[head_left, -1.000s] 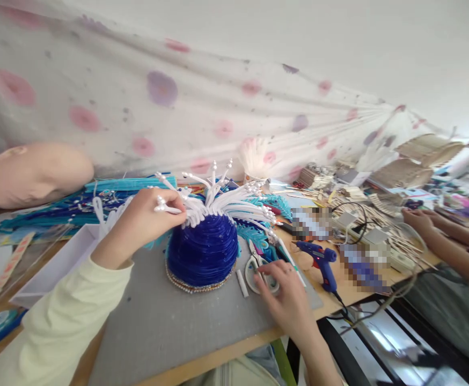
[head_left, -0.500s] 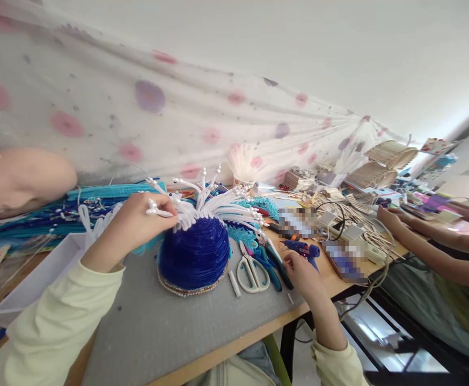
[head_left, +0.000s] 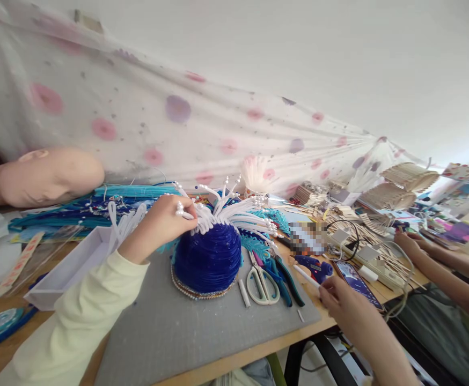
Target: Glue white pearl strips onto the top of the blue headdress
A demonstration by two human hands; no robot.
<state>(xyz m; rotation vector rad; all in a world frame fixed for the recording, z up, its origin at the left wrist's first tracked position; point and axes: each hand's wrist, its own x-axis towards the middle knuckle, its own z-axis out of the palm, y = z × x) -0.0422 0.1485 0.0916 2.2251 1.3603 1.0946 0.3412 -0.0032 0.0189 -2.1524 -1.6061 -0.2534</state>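
A deep-blue dome-shaped headpiece with a beaded lower rim stands on the grey cutting mat. White fuzzy stems tipped with pearl beads fan out from its top. My left hand is at the upper left of the dome, its fingers pinched on a white pearl-tipped stem. Further right, my right hand is closed on the end of a thin white stick, which looks like a glue stick. Its other end points toward the blue glue gun.
White-handled scissors, pliers and a short white stick lie right of the dome. At left are a white box and a mannequin head. Another person's arms reach in at right, beyond a phone.
The view has shifted, so the bench contents appear further right. My right hand has drawn back from beside the glue gun toward the table edge. My left hand stays at the dome's stems.
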